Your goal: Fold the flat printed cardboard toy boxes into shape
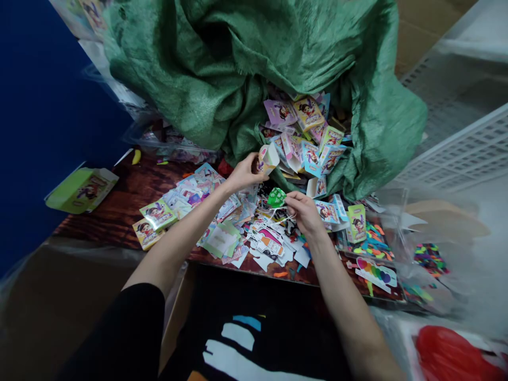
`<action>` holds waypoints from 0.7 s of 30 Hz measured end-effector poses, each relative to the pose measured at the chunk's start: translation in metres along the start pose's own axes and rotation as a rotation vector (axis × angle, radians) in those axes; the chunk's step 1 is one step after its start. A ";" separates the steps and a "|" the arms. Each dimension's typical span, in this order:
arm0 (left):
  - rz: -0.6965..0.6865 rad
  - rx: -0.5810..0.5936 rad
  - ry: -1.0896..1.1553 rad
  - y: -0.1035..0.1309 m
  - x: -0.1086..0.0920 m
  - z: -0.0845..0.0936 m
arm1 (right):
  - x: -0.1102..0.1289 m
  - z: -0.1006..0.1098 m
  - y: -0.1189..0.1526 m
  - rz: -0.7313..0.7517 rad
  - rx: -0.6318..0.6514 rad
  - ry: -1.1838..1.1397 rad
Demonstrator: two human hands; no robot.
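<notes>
My left hand (246, 173) is closed around a small printed carton (269, 159), its open end tilted toward the right. Lower and to the right, my right hand (302, 209) pinches a small green item with a white pattern (277, 197); a pale cord hangs by the fingers. Its exact kind is unclear. Beneath both hands lie die-cut stickers (268, 238) and dark stringy pieces. Printed paper cards (190, 193) are heaped left of them. Behind, many small cartons (309, 114) spill from a green woven sack (246, 100).
Two cartons (159, 214) rest at the table's left, near a larger green box (85, 190). A clear tray of colourful small pieces (377, 241) stands at right, beside a rainbow-dotted cutout (377, 273). White plastic crates (460, 143) and a red bag (448, 352) are farther right.
</notes>
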State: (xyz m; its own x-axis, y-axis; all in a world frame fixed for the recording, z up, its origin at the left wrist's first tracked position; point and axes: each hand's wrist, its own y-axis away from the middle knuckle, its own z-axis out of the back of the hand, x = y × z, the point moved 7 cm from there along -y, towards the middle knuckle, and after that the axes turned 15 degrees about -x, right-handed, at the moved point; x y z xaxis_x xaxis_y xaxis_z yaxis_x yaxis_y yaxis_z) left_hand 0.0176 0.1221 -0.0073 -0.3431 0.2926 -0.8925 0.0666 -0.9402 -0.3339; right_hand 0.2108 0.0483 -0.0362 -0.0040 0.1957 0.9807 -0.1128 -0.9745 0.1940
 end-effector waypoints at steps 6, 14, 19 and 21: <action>0.180 -0.081 0.124 0.058 0.008 0.034 | -0.005 0.015 0.013 0.030 -0.027 0.144; 0.387 -0.135 0.166 0.147 0.010 0.059 | -0.001 0.008 0.052 0.509 -0.174 0.980; 0.442 -0.087 0.180 0.186 0.005 0.043 | -0.034 -0.012 0.050 0.475 0.001 1.278; 0.420 -0.058 0.199 0.197 0.001 0.035 | -0.039 -0.011 0.045 0.465 0.000 1.273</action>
State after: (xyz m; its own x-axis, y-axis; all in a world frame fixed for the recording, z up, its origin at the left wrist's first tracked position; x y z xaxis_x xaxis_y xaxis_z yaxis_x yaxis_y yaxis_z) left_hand -0.0028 -0.0690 -0.0635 -0.0894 -0.0783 -0.9929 0.2157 -0.9748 0.0574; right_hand 0.1954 -0.0016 -0.0663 -0.9503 -0.1837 0.2513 0.1504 -0.9778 -0.1459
